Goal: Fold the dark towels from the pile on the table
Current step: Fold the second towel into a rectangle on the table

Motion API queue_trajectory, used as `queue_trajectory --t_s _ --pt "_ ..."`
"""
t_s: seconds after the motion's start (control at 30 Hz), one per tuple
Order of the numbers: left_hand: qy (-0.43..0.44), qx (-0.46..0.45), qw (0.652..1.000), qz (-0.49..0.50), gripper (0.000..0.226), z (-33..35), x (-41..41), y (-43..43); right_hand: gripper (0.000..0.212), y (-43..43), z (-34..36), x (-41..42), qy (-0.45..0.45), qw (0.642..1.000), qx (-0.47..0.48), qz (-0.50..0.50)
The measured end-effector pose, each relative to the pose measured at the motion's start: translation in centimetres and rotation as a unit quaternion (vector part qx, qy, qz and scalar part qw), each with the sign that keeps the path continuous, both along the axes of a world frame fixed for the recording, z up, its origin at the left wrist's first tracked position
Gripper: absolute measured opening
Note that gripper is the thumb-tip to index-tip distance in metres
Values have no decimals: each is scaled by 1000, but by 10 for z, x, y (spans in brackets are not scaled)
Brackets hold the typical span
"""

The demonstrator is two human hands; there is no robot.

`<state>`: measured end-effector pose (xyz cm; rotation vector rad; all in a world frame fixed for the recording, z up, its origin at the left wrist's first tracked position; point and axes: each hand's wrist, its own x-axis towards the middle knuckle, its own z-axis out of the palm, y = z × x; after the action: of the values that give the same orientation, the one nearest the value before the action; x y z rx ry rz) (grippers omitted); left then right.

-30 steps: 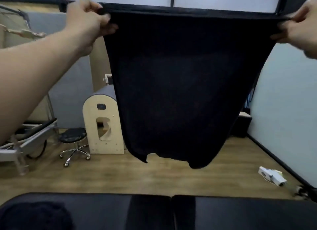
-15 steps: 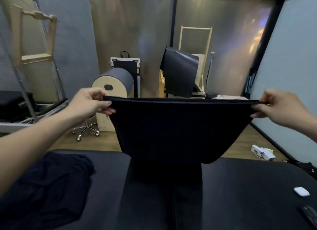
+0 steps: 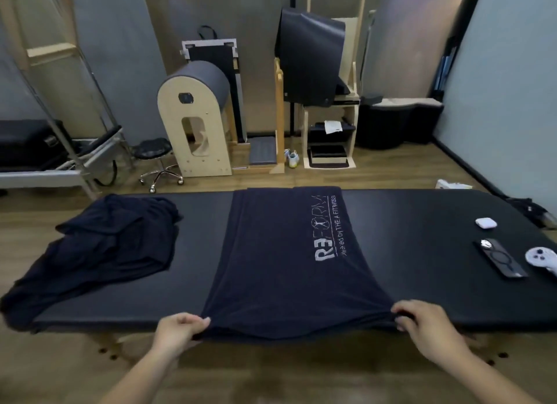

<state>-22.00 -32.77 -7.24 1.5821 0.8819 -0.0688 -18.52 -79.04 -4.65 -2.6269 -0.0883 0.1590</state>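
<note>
A dark navy towel (image 3: pixel 277 262) with white lettering lies spread flat across the middle of the black padded table (image 3: pixel 422 286), reaching from the far edge to the near edge. My left hand (image 3: pixel 177 331) pinches its near left corner at the table's front edge. My right hand (image 3: pixel 422 319) pinches the near right corner. A rumpled pile of dark towels (image 3: pixel 102 247) lies on the table's left end, hanging partly over the edge.
On the table's right end lie a small white case (image 3: pixel 485 222), a dark phone (image 3: pixel 500 262) and a white controller (image 3: pixel 545 259). Beyond the table stand a wooden barrel unit (image 3: pixel 196 117), a stool (image 3: pixel 156 156) and shelving on a wooden floor.
The towel was held up in the air by its top corners; my hands have come down and toward me, and the towel now lies flat on the table.
</note>
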Motion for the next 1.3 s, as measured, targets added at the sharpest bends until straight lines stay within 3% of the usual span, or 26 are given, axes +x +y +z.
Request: queue_trajectory --t_s 0.1,0.23,0.3,0.4,0.47,0.53,0.6,0.63,0.67,0.73,0.77,0.8,0.83,0.97,1.03,1.3 --pt "7 12 1000 2 15 -19 -23 -3 32 -11 -29 -25 38 999 -38 4" --pt "22 41 999 7 35 -47 -49 -6 33 -24 -74 -52 17 999 -31 -8" --pt "55 34 998 16 48 -68 -66 -7 38 -31 -101 -67 70 997 -41 -9" --pt "118 37 992 -15 41 -99 -92 -7 49 -40 -140 -89 119 991 -25 -55" --pt "160 49 985 -51 35 -114 -109 -6 32 -28 -137 -101 177 978 -99 -45" --pt "196 81 973 -87 31 -121 -124 -5 18 -15 -154 -109 250 961 -116 -5" --pt "223 112 959 -136 30 -110 -134 -9 17 -7 -168 -111 342 936 -82 -6" --pt "235 124 951 -159 30 -108 -137 -10 26 -7 -174 -110 349 932 -98 7" --pt "241 137 944 -178 34 -106 -138 -10 34 -9 -177 -114 349 931 -98 42" --pt "241 166 933 -211 58 -111 -134 -7 12 -5 -165 -122 320 943 -80 31" --pt "241 173 928 -225 71 -114 -129 -5 36 -2 -158 -117 322 946 -19 -10" --pt "235 176 928 -231 76 -115 -119 -3 59 2 -152 -106 314 949 -27 -12" --pt "214 181 931 -233 73 -116 -104 0 68 9 -141 -95 312 949 -40 13" --pt "107 254 933 -233 52 -74 -20 -11 56 35 -100 -27 223 973 -49 40" --pt "80 241 937 -240 49 -59 23 -17 48 50 -87 15 189 979 -58 48" --pt "126 232 923 -279 62 -97 165 -6 40 130 -78 196 178 983 -34 39"
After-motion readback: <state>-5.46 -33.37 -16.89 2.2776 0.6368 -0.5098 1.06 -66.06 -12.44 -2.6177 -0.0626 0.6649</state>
